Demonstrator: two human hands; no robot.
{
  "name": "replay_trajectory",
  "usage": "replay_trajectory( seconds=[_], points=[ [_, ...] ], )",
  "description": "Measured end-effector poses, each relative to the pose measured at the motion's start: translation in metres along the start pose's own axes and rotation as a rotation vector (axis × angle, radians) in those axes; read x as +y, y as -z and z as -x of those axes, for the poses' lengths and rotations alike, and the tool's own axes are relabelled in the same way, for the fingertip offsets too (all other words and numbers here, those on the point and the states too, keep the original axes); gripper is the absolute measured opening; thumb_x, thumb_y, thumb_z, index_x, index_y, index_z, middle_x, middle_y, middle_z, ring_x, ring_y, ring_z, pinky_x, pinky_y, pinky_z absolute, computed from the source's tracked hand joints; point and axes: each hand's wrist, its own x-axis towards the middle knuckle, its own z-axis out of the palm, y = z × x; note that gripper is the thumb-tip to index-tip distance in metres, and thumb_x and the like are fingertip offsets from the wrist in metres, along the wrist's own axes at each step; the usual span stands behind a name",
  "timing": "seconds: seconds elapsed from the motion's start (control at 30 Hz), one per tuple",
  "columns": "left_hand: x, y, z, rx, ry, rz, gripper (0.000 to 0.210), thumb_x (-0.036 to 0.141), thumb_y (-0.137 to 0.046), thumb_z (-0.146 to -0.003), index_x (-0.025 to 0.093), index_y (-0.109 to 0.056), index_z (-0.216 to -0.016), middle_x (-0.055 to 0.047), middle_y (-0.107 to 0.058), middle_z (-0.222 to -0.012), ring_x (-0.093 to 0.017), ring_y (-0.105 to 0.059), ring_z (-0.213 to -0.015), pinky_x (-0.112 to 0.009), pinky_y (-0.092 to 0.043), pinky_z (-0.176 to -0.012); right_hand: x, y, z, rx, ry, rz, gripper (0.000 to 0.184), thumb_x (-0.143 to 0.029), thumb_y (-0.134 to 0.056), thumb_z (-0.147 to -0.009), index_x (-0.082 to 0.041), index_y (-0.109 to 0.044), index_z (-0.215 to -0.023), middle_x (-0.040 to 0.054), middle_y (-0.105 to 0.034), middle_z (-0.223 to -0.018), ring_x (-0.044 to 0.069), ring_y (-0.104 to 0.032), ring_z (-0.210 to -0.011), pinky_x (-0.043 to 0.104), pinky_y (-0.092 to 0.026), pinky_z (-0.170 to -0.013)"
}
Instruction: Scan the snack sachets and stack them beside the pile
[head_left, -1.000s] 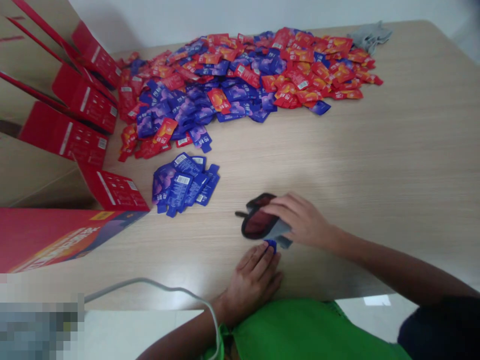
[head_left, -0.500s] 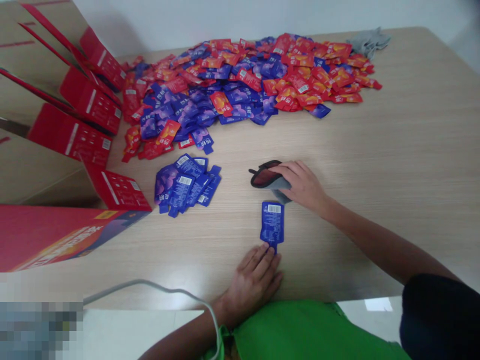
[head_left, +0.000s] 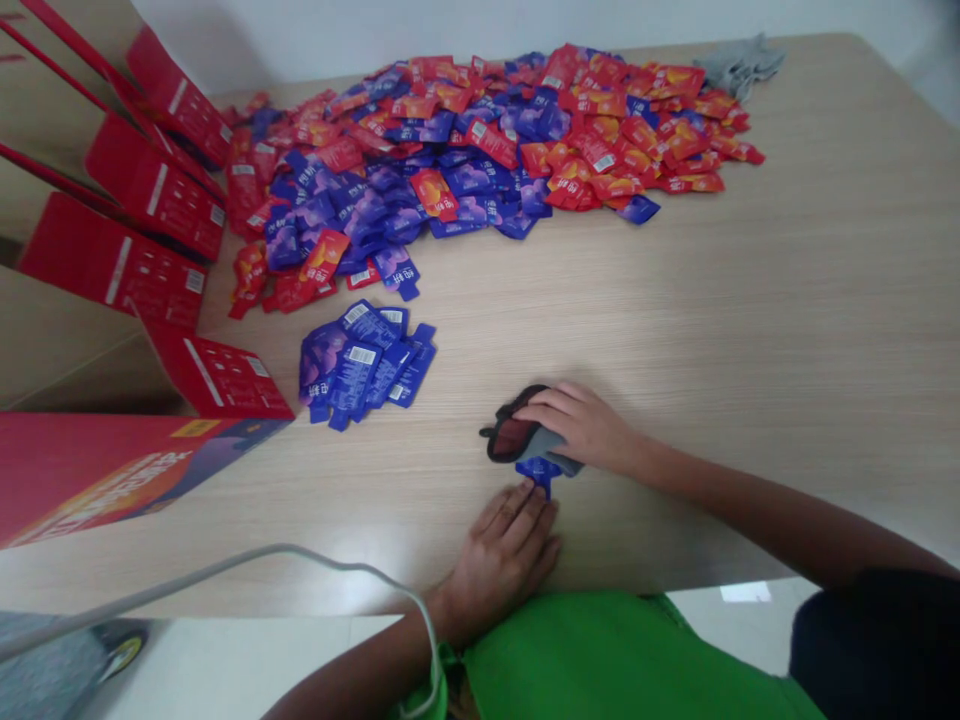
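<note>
A blue sachet [head_left: 539,469] lies on the table in front of me, mostly covered by a grey and dark-red cloth pad [head_left: 513,436] with black edging and a small loop. My right hand [head_left: 589,428] grips the pad and rests it on the sachet. The narrow end of the sachet is under the fingertips of my left hand [head_left: 506,550], which lies flat with its fingers stretched out. Left of the pad is a small loose stack of blue sachets [head_left: 365,368], most with printed backs and barcodes facing up.
A long heap of red and blue sachets [head_left: 465,150] runs along the back of the table [head_left: 720,330]. An open red carton [head_left: 112,470] with raised flaps stands at left. A grey cloth [head_left: 742,66] lies at back right. A pale cable [head_left: 315,562] crosses the near edge.
My right hand has brought the cloth pad down toward me, over the blue sachet that lay uncovered before. My left hand stays on the sachet's narrow end. The view has shifted slightly.
</note>
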Motion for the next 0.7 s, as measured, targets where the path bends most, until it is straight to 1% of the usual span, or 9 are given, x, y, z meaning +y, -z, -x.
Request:
replay_trajectory(
  seconds=[0.13,0.2,0.27,0.33,0.37,0.4,0.47,0.57,0.7],
  points=[
    [0.000,-0.001,0.001,0.007,-0.011,0.004,0.040,0.033,-0.066,-0.103,0.016,-0.066,-0.138,-0.009,-0.068,-0.143,-0.027,-0.061,-0.138,-0.042,-0.051,-0.120,0.037,0.020,-0.030,0.031,-0.089,0.093,0.060,-0.021,-0.078,-0.087,-0.021,-0.059,-0.144,0.0125,-0.067,-0.136,0.032,-0.060,-0.123,0.048,-0.051,-0.104],
    [-0.001,-0.001,0.002,0.014,-0.010,0.007,0.040,0.033,-0.066,-0.103,0.015,-0.066,-0.139,-0.009,-0.068,-0.143,-0.027,-0.061,-0.137,-0.042,-0.052,-0.119,0.046,0.035,-0.039,0.088,-0.124,0.144,0.060,-0.017,-0.076,-0.086,-0.020,-0.059,-0.143,0.0133,-0.067,-0.133,0.033,-0.060,-0.121,0.049,-0.051,-0.103],
    [-0.001,-0.001,0.001,0.023,-0.008,0.011,0.040,0.033,-0.066,-0.103,0.015,-0.067,-0.138,-0.008,-0.069,-0.142,-0.027,-0.062,-0.137,-0.042,-0.053,-0.119,0.042,0.049,-0.040,0.201,-0.142,0.144,0.058,-0.017,-0.073,-0.088,-0.019,-0.058,-0.144,0.0138,-0.068,-0.132,0.034,-0.060,-0.118,0.051,-0.051,-0.103],
    [-0.001,-0.001,0.001,0.025,-0.010,0.014,0.039,0.033,-0.066,-0.103,0.016,-0.067,-0.137,-0.009,-0.069,-0.141,-0.027,-0.062,-0.136,-0.043,-0.053,-0.118,0.026,0.055,-0.030,0.308,-0.121,0.091,0.055,-0.023,-0.069,-0.091,-0.020,-0.057,-0.145,0.0139,-0.068,-0.131,0.033,-0.061,-0.116,0.050,-0.051,-0.102],
    [-0.001,0.000,0.000,0.026,-0.013,0.015,0.038,0.034,-0.066,-0.103,0.017,-0.067,-0.137,-0.009,-0.070,-0.140,-0.027,-0.063,-0.135,-0.043,-0.053,-0.118,0.014,0.053,-0.022,0.319,-0.088,0.059,0.054,-0.025,-0.067,-0.093,-0.020,-0.056,-0.145,0.0135,-0.068,-0.131,0.032,-0.061,-0.115,0.049,-0.052,-0.101],
    [-0.001,0.000,0.000,0.023,-0.012,0.014,0.038,0.034,-0.066,-0.103,0.017,-0.068,-0.137,-0.009,-0.070,-0.139,-0.027,-0.064,-0.133,-0.043,-0.054,-0.117,0.001,0.050,-0.013,0.291,-0.040,0.033,0.053,-0.027,-0.065,-0.094,-0.020,-0.056,-0.146,0.0129,-0.069,-0.130,0.031,-0.062,-0.115,0.047,-0.052,-0.100],
    [0.000,0.001,-0.001,0.000,0.004,0.017,0.036,0.034,-0.065,-0.103,0.018,-0.069,-0.136,-0.009,-0.073,-0.134,-0.026,-0.070,-0.122,-0.041,-0.058,-0.111,-0.023,0.035,0.004,0.157,0.048,0.014,0.048,-0.027,-0.061,-0.097,-0.022,-0.058,-0.144,0.0105,-0.071,-0.130,0.028,-0.063,-0.112,0.044,-0.053,-0.098],
    [0.001,0.003,-0.001,-0.051,0.031,0.033,0.033,0.034,-0.064,-0.104,0.020,-0.070,-0.133,-0.008,-0.076,-0.125,-0.022,-0.075,-0.106,-0.037,-0.061,-0.101,-0.041,0.009,0.019,-0.008,0.052,0.021,0.039,-0.025,-0.060,-0.099,-0.026,-0.063,-0.137,0.0059,-0.073,-0.128,0.025,-0.064,-0.108,0.042,-0.052,-0.095],
    [0.001,0.002,-0.001,-0.023,0.013,0.022,0.039,0.034,-0.063,-0.104,0.016,-0.066,-0.138,-0.010,-0.070,-0.139,-0.027,-0.067,-0.129,-0.042,-0.056,-0.112,-0.026,-0.003,0.009,-0.030,0.026,0.013,0.046,-0.028,-0.069,-0.094,-0.024,-0.061,-0.139,0.0076,-0.071,-0.132,0.028,-0.062,-0.115,0.044,-0.051,-0.098]
  ],
)
